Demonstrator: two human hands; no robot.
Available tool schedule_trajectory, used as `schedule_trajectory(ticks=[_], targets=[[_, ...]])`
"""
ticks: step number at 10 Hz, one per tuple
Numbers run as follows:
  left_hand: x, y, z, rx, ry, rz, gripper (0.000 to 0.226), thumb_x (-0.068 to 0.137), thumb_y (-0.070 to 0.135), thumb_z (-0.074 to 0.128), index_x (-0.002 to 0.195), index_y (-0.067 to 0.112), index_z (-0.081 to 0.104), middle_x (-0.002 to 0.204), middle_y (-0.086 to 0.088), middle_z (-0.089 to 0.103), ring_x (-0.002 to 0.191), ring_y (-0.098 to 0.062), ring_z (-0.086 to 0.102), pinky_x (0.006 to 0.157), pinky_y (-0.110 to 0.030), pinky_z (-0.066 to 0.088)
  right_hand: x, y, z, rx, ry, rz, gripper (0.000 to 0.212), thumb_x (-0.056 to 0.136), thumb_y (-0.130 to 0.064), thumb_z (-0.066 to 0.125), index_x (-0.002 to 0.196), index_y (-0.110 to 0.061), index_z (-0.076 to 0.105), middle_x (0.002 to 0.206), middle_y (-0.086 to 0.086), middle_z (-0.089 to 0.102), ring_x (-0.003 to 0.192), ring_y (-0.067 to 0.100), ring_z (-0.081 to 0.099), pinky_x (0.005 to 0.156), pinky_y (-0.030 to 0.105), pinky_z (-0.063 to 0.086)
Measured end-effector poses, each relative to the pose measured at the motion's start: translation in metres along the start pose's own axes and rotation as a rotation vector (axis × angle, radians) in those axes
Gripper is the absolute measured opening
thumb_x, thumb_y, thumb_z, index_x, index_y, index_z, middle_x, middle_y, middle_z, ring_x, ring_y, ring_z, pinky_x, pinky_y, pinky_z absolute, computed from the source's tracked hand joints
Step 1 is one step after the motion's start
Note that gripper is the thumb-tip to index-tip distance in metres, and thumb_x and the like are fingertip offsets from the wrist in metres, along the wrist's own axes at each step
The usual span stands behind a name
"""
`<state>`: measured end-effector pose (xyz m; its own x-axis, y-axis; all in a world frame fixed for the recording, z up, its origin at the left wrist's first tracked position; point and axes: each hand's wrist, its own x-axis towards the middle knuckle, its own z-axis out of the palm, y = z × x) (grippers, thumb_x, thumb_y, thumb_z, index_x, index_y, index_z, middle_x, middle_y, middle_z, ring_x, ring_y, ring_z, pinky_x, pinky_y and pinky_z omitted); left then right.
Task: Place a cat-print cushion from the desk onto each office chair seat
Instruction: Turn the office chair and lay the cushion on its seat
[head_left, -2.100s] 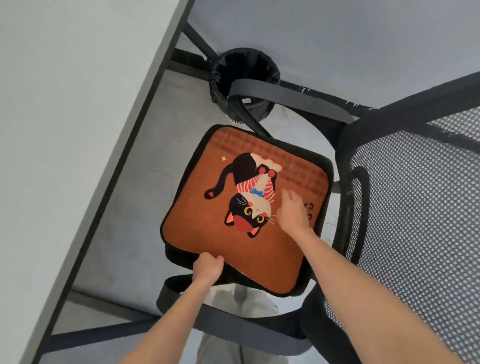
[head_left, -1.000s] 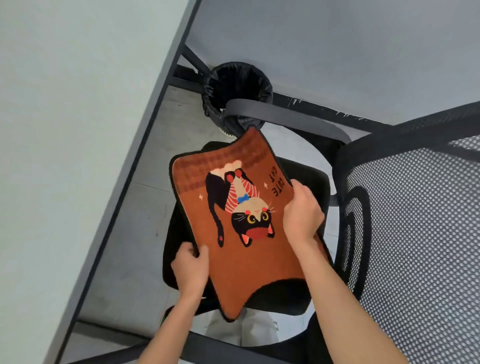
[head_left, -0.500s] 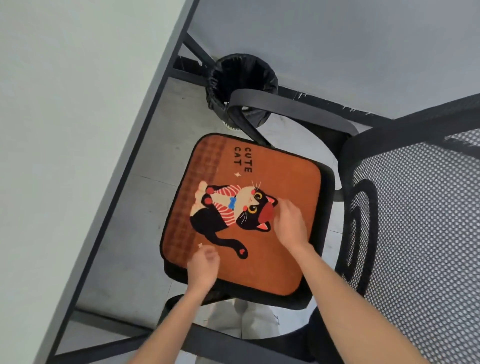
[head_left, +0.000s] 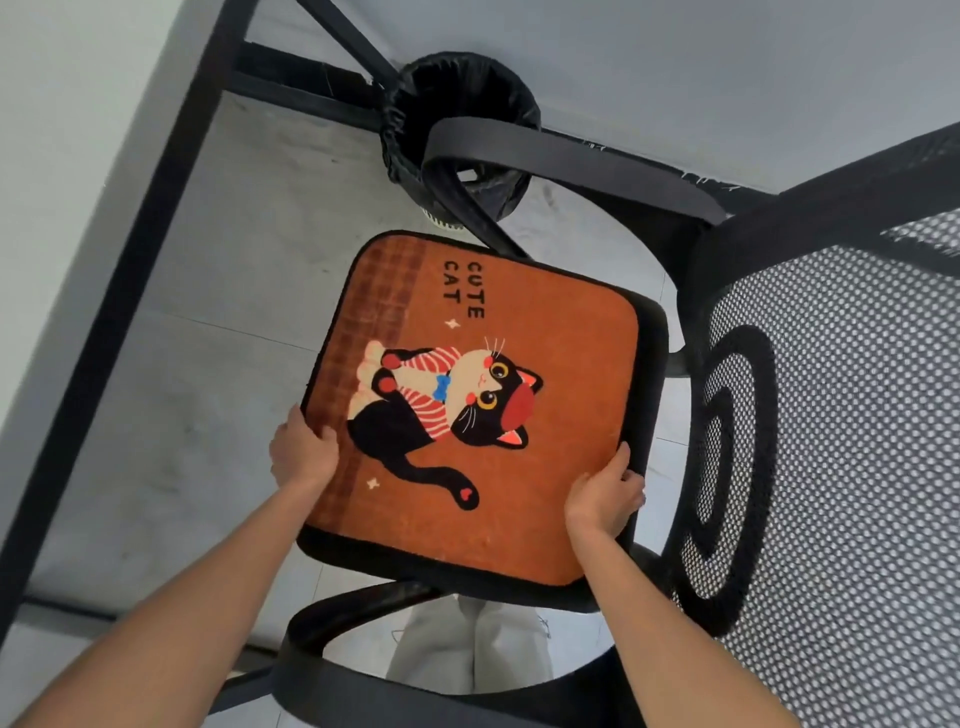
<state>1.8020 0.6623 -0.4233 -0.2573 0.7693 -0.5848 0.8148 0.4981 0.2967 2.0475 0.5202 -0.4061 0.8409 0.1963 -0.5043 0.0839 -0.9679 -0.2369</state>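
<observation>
An orange cat-print cushion (head_left: 545, 332) with a black cat and the words CUTE CAT lies flat on the black seat (head_left: 652, 374) of an office chair, covering nearly all of it. My left hand (head_left: 304, 449) grips the cushion's left edge near the checked band. At the cushion's near right corner my right hand (head_left: 602, 496) holds the edge, fingers curled over it. The chair's mesh backrest (head_left: 841, 441) rises on the right.
The far armrest (head_left: 571, 156) arches over the seat's far side, the near armrest (head_left: 353, 660) curves below it. A black-lined waste bin (head_left: 457, 98) stands on the floor beyond. The desk's black frame (head_left: 130, 291) and pale top (head_left: 67, 130) run along the left.
The cushion was lifted, turned about a quarter turn and laid back on the seat. Both hands moved from its top surface to grip its left edge and near right corner.
</observation>
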Motion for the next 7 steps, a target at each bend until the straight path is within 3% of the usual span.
schedule_trajectory(ticks=[1, 2, 3, 4, 5, 6, 7], targets=[[-0.014, 0.000, 0.000, -0.098, 0.133, 0.005, 0.033, 0.094, 0.010, 0.040, 0.126, 0.004, 0.047, 0.121, -0.025, 0.056, 0.112, -0.042, 0.052, 0.094, -0.050, 0.043, 0.003, 0.000, -0.007, 0.032, 0.027, -0.003, 0.063, 0.087, 0.001, 0.044, 0.142, -0.022, 0.024, 0.127, 0.016, 0.040, 0.110, 0.033, 0.049, 0.087, 0.043, 0.042], [-0.028, -0.002, -0.001, -0.180, 0.155, -0.016, 0.031, 0.093, 0.005, 0.039, 0.122, 0.007, 0.050, 0.121, -0.022, 0.059, 0.110, -0.040, 0.056, 0.090, -0.048, 0.045, 0.008, 0.003, -0.010, 0.023, 0.104, -0.010, 0.057, 0.088, -0.003, 0.046, 0.137, -0.030, 0.031, 0.121, 0.006, 0.044, 0.104, 0.028, 0.052, 0.083, 0.039, 0.038], [-0.037, -0.005, 0.003, -0.182, 0.099, 0.004, 0.037, 0.093, 0.003, 0.039, 0.128, 0.009, 0.048, 0.129, -0.021, 0.056, 0.117, -0.038, 0.053, 0.098, -0.046, 0.043, 0.010, 0.005, -0.014, -0.042, 0.163, 0.036, 0.034, 0.094, -0.019, 0.042, 0.127, -0.029, 0.041, 0.117, 0.001, 0.046, 0.109, 0.028, 0.048, 0.080, 0.034, 0.031], [-0.038, -0.009, 0.008, -0.111, 0.011, 0.042, 0.048, 0.092, 0.004, 0.040, 0.140, 0.009, 0.034, 0.136, -0.021, 0.048, 0.124, -0.038, 0.046, 0.104, -0.047, 0.039, 0.008, 0.008, -0.012, -0.095, 0.036, 0.020, 0.057, 0.091, -0.011, 0.043, 0.143, -0.017, 0.022, 0.141, 0.014, 0.033, 0.125, 0.035, 0.038, 0.099, 0.043, 0.035], [-0.041, -0.011, 0.011, -0.047, -0.076, 0.060, 0.059, 0.092, 0.008, 0.042, 0.145, 0.009, 0.018, 0.143, -0.021, 0.039, 0.130, -0.038, 0.040, 0.106, -0.048, 0.037, -0.003, 0.012, -0.010, -0.157, -0.107, 0.012, 0.066, 0.090, -0.009, 0.042, 0.146, -0.010, 0.007, 0.153, 0.018, 0.011, 0.140, 0.033, 0.016, 0.115, 0.045, 0.020], [-0.044, -0.008, 0.009, -0.020, -0.105, 0.018, 0.067, 0.091, 0.012, 0.045, 0.146, 0.006, 0.008, 0.152, -0.019, 0.023, 0.139, -0.035, 0.025, 0.111, -0.050, 0.030, -0.014, 0.012, -0.012, -0.184, -0.144, -0.030, 0.066, 0.090, -0.008, 0.038, 0.147, -0.011, 0.003, 0.155, 0.020, -0.006, 0.143, 0.034, -0.002, 0.118, 0.044, 0.011], [-0.066, -0.004, 0.006, -0.015, -0.083, 0.014, 0.066, 0.090, 0.012, 0.046, 0.146, 0.005, 0.011, 0.153, -0.019, 0.020, 0.141, -0.033, 0.020, 0.113, -0.048, 0.028, -0.036, 0.014, -0.016, -0.192, -0.126, -0.139, 0.067, 0.090, -0.007, 0.039, 0.146, -0.010, 0.004, 0.154, 0.019, -0.009, 0.143, 0.034, -0.007, 0.117, 0.044, 0.012]])
